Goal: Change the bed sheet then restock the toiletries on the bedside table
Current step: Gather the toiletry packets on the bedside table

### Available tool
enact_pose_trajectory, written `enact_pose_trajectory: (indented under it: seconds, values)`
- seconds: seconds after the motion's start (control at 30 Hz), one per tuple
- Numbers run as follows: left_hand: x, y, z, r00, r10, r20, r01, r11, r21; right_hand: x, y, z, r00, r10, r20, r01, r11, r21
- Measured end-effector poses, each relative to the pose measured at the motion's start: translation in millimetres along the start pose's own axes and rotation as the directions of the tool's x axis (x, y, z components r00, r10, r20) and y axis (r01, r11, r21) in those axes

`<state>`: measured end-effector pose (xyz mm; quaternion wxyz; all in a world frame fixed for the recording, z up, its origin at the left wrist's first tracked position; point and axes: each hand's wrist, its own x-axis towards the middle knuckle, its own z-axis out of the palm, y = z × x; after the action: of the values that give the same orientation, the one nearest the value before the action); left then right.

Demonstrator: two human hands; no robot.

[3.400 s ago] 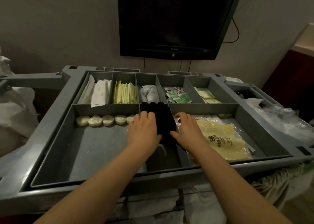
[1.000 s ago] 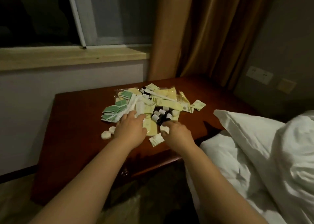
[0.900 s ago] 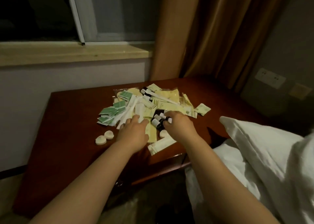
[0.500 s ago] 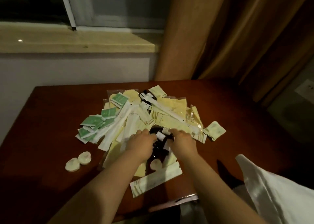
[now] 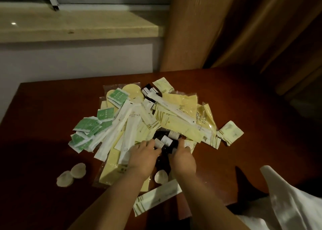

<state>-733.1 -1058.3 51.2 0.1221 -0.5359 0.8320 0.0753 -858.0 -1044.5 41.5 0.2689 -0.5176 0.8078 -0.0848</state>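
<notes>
both hands (image 5: 142, 158) closed in, gripping the dark bottles (image 5: 165, 142).

Small black bottles (image 5: 165, 142), partly hand-covered.

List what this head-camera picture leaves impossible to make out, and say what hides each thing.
- Small dark bottles, head view: the left hand and right hand cover most, so their count and each grip are unclear.
- Print on the long white paper sachets: too small, dim.
- White pillow: cut off by the lower right edge.
- Flat pale yellow packets: overlapped, contents hidden.
</notes>
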Motion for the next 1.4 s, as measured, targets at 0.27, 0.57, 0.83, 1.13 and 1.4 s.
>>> enact_pose_trajectory:
  seconds: [0.27, 0.57, 0.83, 1.13, 1.4]
  values:
    - [-4, -1, -3, 0.981, -0.132, -0.143, 0.106, 0.978, -0.178, -2, 6, -4, 0.992, 0.123, 0.018, -0.123, 0.953, 0.275]
    - [-21, 16, -40, 0.966, -0.253, -0.058, 0.048, 0.396, -0.917, -48, -3, -35, 0.967, -0.104, -0.231, 0.226, 0.768, 0.600]
    - [-88, 48, -68, 0.980, 0.071, -0.186, -0.197, 0.215, -0.957, -160, 3, -58, 0.870, 0.118, -0.478, 0.233, 0.757, 0.610]
    - [-239, 130, -69, 0.795, 0.538, -0.282, -0.361, 0.046, -0.931, -370, 54, -69, 0.545, 0.519, -0.658, 0.187, 0.690, 0.699]
    - [-446, 245, -38, 0.495, 0.817, -0.296, -0.380, -0.104, -0.919, -617, 126, -33, 0.088, 0.745, -0.661, 0.107, 0.652, 0.750]
